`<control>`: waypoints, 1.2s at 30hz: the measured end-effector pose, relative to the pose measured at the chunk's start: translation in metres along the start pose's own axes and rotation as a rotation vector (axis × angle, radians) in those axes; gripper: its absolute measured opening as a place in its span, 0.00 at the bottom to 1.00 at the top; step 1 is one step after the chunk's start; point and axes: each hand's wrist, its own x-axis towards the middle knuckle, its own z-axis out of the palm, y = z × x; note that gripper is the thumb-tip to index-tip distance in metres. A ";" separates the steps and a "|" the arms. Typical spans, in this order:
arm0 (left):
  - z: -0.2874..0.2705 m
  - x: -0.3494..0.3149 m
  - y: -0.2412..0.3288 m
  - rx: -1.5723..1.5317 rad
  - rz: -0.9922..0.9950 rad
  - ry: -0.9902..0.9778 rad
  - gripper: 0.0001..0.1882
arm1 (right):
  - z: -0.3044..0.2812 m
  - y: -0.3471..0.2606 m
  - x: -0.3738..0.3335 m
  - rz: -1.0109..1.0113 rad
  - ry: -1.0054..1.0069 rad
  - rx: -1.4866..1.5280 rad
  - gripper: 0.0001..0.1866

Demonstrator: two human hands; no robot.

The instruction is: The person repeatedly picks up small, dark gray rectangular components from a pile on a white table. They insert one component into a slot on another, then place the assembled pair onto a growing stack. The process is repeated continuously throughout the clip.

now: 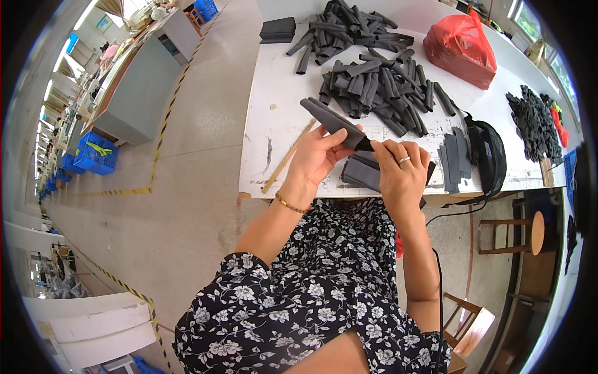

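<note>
A dark grey fabric tube point(326, 117) slants above the near part of the white table point(261, 134). My left hand point(316, 153) is closed round its middle, the thumb pressed on top. My right hand point(402, 174) is closed at the tube's lower right end, where a short black piece point(364, 144) shows between the two hands. Whether the right fingers grip the tube itself or only that black piece is hidden. Beneath my hands lies a stack of flat dark fabric pieces point(360, 173), partly covered by the right hand.
Beyond my hands spreads a heap of rolled dark grey tubes point(374, 87). A wooden stick point(289, 156) lies left, flat strips point(456, 156) and a black bag point(489, 156) right. Farther back are a red plastic bag point(462, 51), a folded stack point(278, 30) and black scraps point(534, 124).
</note>
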 end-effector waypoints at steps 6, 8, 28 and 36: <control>0.039 -0.024 -0.015 0.131 0.292 0.110 0.23 | 0.007 -0.012 -0.004 0.048 0.048 0.014 0.23; 0.039 -0.030 -0.019 0.166 0.379 0.123 0.26 | 0.010 -0.013 -0.010 0.046 0.034 0.088 0.28; 0.029 -0.021 -0.033 -0.112 0.467 0.059 0.16 | 0.019 -0.018 -0.038 0.062 -0.178 0.447 0.17; 0.023 -0.024 -0.041 -0.133 0.309 0.051 0.16 | 0.023 -0.026 -0.017 0.109 -0.246 0.477 0.15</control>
